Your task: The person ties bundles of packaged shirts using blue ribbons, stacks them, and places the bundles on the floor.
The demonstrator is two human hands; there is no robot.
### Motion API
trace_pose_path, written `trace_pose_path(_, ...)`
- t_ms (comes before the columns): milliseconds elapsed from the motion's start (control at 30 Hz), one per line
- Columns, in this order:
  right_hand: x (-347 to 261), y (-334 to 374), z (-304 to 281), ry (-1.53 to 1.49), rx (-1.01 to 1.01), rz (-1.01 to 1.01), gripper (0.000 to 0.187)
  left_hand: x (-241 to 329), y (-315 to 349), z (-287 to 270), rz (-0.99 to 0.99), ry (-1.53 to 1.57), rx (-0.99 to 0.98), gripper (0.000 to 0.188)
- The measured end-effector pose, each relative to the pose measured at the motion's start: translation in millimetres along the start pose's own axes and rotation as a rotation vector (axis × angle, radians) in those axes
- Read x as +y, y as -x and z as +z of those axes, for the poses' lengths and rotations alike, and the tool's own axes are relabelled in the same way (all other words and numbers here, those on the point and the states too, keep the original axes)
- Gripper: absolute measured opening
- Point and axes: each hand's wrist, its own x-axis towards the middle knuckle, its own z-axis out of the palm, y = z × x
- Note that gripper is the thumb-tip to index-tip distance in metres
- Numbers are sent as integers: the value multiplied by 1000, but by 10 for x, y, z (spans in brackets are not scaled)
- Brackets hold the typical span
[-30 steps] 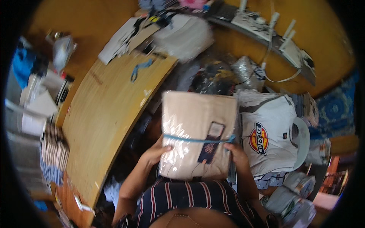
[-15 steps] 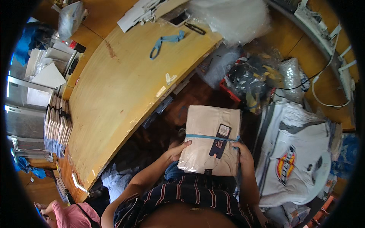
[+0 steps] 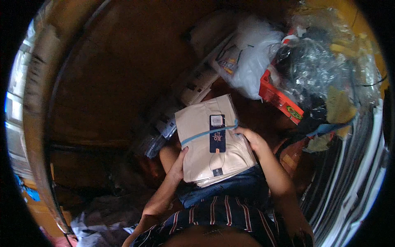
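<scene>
A bundle of folded beige garments (image 3: 201,158) in clear plastic is held between my hands above my lap. A light blue cloth strip (image 3: 200,135) runs across it, and a dark hang tag (image 3: 217,142) lies on its top face. My left hand (image 3: 180,164) grips the bundle's left edge, with the thumb on top and the other fingers hidden. At the right edge, by the end of the strip, my right hand (image 3: 252,139) holds it, its thumb over the rim and the fingers partly hidden beneath.
Ahead right, a red crate (image 3: 281,100) holds crumpled plastic and cloth scraps, beside a white plastic bag (image 3: 257,53). Packaged flat bundles (image 3: 195,87) lie in shadow beyond my hands. A tabletop edge (image 3: 41,82) curves along the left. Stacked white and grey garments (image 3: 356,181) stand right.
My view has moved lower and forward, from above the table to the dark space under it. Both hands still hold the bundle, which has tilted anticlockwise and shifted slightly left in view.
</scene>
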Motion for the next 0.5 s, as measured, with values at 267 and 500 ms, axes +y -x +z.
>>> trace_pose_path(267,271,-647,-250,114,-54,-244,36,-191,-580,-289,74,155,9,59)
trace_pose_path(500,-31,-1191,-431,159,-48,-118,30,129,-1029,-282,-54,136,85,57)
